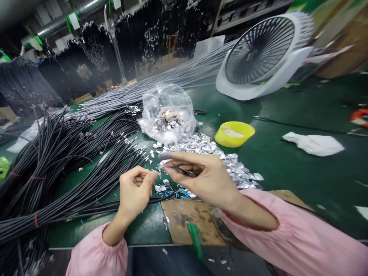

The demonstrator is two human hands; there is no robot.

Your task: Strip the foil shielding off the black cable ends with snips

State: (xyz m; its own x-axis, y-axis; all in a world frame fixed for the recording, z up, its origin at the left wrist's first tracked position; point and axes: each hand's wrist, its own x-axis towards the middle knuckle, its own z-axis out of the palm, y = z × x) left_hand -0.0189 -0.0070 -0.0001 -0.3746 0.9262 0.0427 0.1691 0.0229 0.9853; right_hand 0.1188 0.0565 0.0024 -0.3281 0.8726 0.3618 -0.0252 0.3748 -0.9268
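My left hand (137,188) is closed, thumb and index finger pinched on a cable end whose length is hidden behind the fingers. Thin coloured wires (160,168) stick out between both hands' fingertips. My right hand (205,178) has its thumb and fingers close together at these wires. A dark metal tool (187,172) lies in the right palm, mostly covered, so its kind is unclear. Below and behind the hands are blue wire scraps (184,191) and a heap of silver foil pieces (238,168). Black cables (106,184) lie in bundles at the left.
A clear plastic bag (169,111) with scraps stands behind the hands. Right of it are a yellow cup (237,135), a white fan (261,57) and a crumpled white tissue (313,143). Grey cables (178,74) stretch across the back. A worn brown board (186,222) lies at the front edge.
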